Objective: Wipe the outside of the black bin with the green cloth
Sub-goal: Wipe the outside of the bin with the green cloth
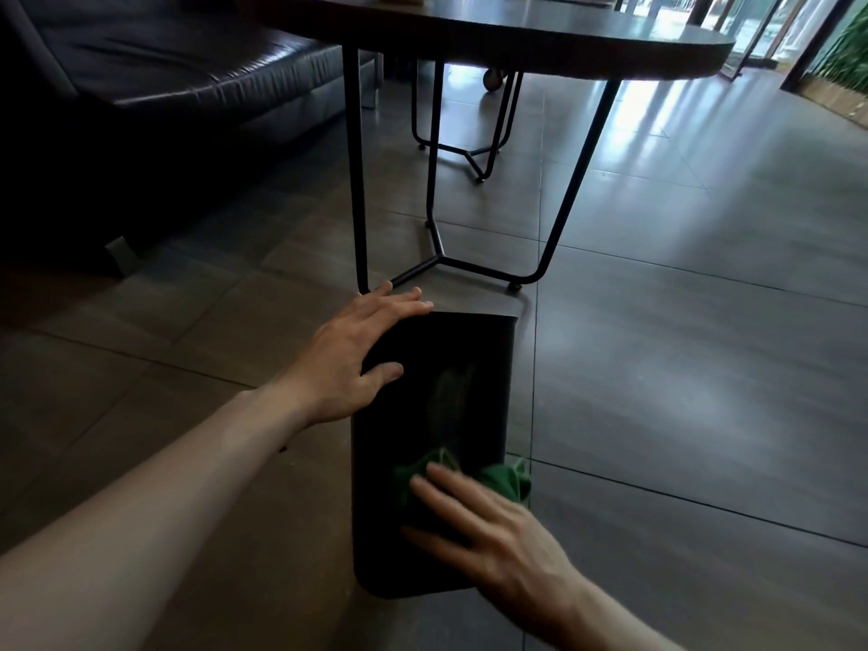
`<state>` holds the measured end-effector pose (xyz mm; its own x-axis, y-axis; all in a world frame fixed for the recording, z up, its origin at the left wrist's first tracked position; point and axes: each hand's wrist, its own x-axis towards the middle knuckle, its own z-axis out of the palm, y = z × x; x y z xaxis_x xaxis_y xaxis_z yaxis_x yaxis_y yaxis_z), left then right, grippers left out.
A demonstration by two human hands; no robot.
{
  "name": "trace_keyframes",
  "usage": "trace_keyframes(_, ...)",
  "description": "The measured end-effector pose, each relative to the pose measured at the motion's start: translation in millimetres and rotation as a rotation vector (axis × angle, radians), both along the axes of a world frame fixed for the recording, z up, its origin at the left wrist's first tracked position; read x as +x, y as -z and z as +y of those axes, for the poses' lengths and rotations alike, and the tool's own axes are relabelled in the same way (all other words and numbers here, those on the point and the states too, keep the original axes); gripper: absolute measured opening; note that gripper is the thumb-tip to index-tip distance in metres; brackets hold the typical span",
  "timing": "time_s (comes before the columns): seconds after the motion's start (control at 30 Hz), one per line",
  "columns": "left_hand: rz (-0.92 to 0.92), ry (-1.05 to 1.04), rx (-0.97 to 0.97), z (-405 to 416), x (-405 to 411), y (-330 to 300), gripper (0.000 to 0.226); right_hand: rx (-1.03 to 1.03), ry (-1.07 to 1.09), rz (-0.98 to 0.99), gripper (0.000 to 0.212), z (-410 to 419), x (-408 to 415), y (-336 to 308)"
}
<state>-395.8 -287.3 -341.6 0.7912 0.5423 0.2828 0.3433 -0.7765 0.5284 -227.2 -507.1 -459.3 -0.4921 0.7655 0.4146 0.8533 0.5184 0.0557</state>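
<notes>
The black bin (pixel 451 382) lies on its side on the tiled floor, one broad face turned up. My left hand (pixel 357 354) grips its far left edge, fingers over the rim and thumb on the upper face. My right hand (pixel 484 523) presses the crumpled green cloth (pixel 498 479) flat against the near part of that face, fingers spread over it. Part of the cloth hangs past the bin's right edge.
A dark round table (pixel 516 35) on thin black metal legs (pixel 361 180) stands just beyond the bin. A black leather sofa (pixel 164 77) fills the left side. Grey floor tiles (pixel 704 368) stretch to the right toward glass doors.
</notes>
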Motion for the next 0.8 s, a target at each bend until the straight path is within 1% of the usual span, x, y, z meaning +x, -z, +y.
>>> trace_keyframes(0.07,-0.008,0.007,0.007,-1,1,0,0.076,0.007,-0.023,-0.067,0.027,-10,-1,7)
trace_keyframes(0.13,-0.011,0.008,0.005,-2,4,-1,0.077,0.018,0.005,-0.057,0.026,-6,2,-3)
trace_keyframes(0.2,-0.013,0.012,0.005,-3,6,-2,0.077,0.036,0.09,0.059,0.026,8,8,-23)
trace_keyframes(0.27,-0.012,0.024,0.012,-4,8,-3,0.076,0.104,0.23,0.23,0.027,29,16,-47)
trace_keyframes(0.33,-0.015,0.036,0.016,-6,10,-4,0.075,0.166,0.392,0.379,0.032,49,19,-67)
trace_keyframes(0.4,-0.023,0.035,0.012,-8,12,-4,0.076,0.175,0.515,0.471,0.039,60,16,-76)
trace_keyframes(0.47,-0.022,0.029,0.008,-7,12,-5,0.076,0.166,0.535,0.425,0.043,58,6,-68)
trace_keyframes(0.5,-0.018,0.023,0.005,-6,11,-5,0.076,0.154,0.495,0.363,0.044,50,0,-58)
trace_keyframes(0.57,-0.004,0.007,-0.002,-4,6,-5,0.077,0.112,0.335,0.22,0.041,28,-10,-33)
trace_keyframes(0.67,0.001,0.006,-0.007,-5,2,-6,0.078,0.033,0.112,-0.009,0.031,-7,-15,0)
trace_keyframes(0.73,-0.011,0.012,-0.006,-7,2,-6,0.077,0.03,0.083,-0.036,0.026,-15,-10,3)
trace_keyframes(0.8,-0.013,0.002,-0.007,-9,3,-7,0.077,0.05,0.147,0.049,0.025,-7,-4,-11)
